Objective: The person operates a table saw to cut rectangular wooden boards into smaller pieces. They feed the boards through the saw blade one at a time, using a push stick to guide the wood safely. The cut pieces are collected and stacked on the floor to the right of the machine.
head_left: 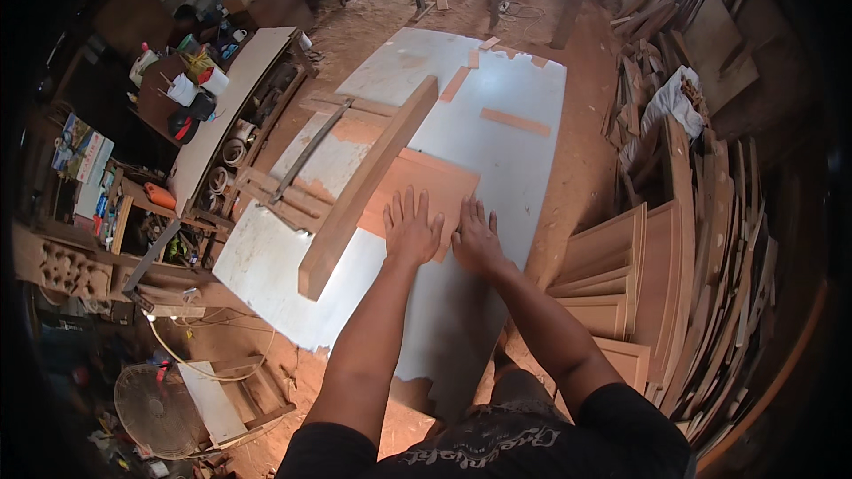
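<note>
Two hands lie flat on a thin brown panel (424, 188) resting on the large white board (497, 133) near its middle. The left hand (411, 229) has its grip spread, fingers fanned; the right hand (476, 238) presses down beside it, fingers together. A long wooden beam (364, 186) lies diagonally just left of the panel.

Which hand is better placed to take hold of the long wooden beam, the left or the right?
Probably the left. The left hand rests on the thin brown panel right beside the beam; the right hand lies farther away.
</note>
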### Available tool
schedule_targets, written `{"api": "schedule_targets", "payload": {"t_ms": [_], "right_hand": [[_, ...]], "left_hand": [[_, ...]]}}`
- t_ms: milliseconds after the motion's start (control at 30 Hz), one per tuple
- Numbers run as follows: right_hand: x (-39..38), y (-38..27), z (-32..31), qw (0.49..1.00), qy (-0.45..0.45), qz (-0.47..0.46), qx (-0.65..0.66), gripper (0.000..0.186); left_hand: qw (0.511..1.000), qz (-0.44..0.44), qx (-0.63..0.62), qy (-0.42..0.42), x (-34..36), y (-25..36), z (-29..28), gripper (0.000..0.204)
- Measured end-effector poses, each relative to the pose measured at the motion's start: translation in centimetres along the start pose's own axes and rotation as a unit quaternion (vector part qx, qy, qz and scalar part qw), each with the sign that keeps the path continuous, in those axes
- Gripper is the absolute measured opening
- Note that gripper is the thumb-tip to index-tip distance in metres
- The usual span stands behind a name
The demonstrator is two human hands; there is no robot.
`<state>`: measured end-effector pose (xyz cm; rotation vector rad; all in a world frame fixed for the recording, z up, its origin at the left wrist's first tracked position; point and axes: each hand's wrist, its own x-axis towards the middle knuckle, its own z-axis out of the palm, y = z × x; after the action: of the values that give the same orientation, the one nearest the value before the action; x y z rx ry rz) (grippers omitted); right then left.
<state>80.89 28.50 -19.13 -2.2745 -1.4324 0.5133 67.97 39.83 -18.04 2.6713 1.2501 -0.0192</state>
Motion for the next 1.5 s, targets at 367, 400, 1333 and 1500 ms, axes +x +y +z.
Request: {"api": "schedule_targets", "payload": {"t_ms": [367, 400, 1333, 1500], "right_hand": [[0.9, 6.6, -1.3, 0.998, 0.064, 0.008, 0.027, 0.073], [-0.4, 7.8, -0.8, 0.994, 0.101, 0.034, 0.015, 0.075], [-20.9, -6.8, -1.5, 0.832, -0.205, -0.514, -0.023, 0.07], [-16.9, -6.3, 0.4, 0.856, -0.174, -0.48, 0.078, 0.063]], "left_hand": [[1.0, -0.012, -0.007, -0.015, 16.2, 5.2, 1.1, 0.078], [1.0, -0.005, -0.005, -0.022, 16.5, 6.2, 1.0, 0.077], [0.98, 0.11, -0.143, 0.09, -34.7, -2.8, -8.6, 0.06], [0.991, 0.085, -0.074, 0.067, -30.3, -4.2, -3.8, 0.071]]}}
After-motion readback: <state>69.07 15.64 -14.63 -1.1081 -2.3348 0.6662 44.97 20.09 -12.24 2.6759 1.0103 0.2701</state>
